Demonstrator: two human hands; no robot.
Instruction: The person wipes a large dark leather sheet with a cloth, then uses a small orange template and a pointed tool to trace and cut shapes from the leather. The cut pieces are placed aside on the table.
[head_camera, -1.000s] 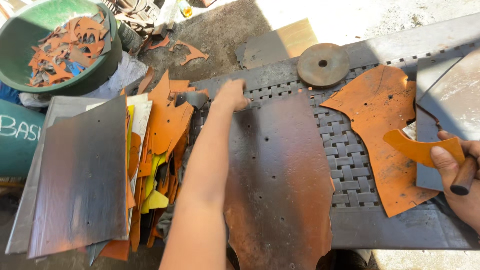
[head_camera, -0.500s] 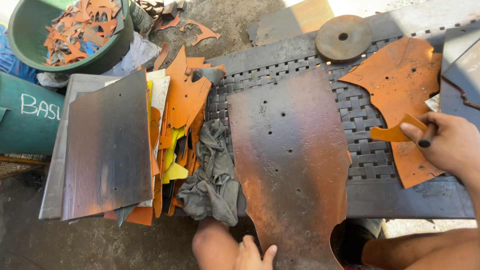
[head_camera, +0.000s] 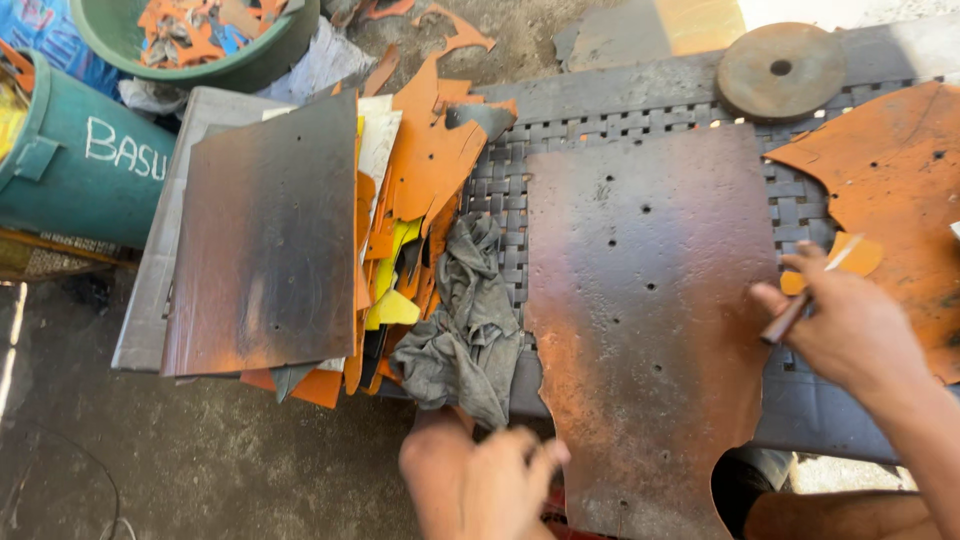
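Left hand (head_camera: 480, 485) has pulled back, curled empty beside the rag (head_camera: 465, 320), while right hand (head_camera: 850, 325) grips a knife (head_camera: 795, 310) over the sheet (head_camera: 650, 300).

Left hand (head_camera: 480, 480) at bottom edge, touching grey rag (head_camera: 465, 320) — fingers curled. Right hand (head_camera: 850, 325) grips thin tool (head_camera: 795, 305) beside small orange cutout (head_camera: 858, 255). Between hands — large brown punched sheet (head_camera: 645, 300) on woven table (head_camera: 620, 125).
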